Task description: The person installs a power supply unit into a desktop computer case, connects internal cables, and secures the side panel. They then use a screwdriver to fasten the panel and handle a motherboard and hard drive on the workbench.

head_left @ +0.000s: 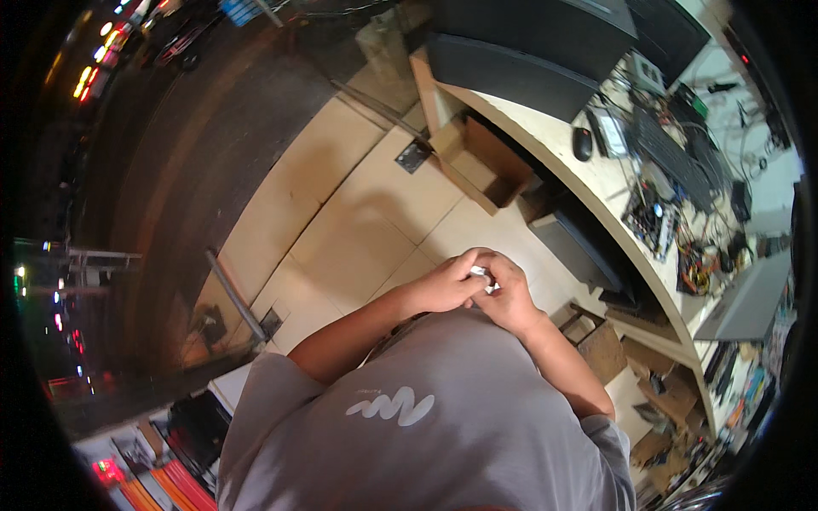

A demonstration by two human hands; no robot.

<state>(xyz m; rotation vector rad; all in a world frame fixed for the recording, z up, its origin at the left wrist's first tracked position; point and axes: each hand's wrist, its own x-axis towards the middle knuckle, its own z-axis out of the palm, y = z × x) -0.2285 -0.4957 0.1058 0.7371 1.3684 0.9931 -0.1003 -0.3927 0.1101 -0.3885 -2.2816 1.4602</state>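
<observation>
My left hand [446, 284] and my right hand [511, 298] meet in front of my waist, fingers curled together and touching. Between the fingers shows a small white object [479, 271]; most of it is covered, so its kind cannot be made out. Both hands are closed around it, over the tiled floor [375, 255].
To the right curves a cluttered desk [545, 140] with a black mouse [582, 144], a keyboard [673, 153], cables and circuit boards. An open cardboard box [481, 162] sits below its edge, near a wooden stool [601, 345]. At the left, a dark street lies beyond a metal handle [234, 294].
</observation>
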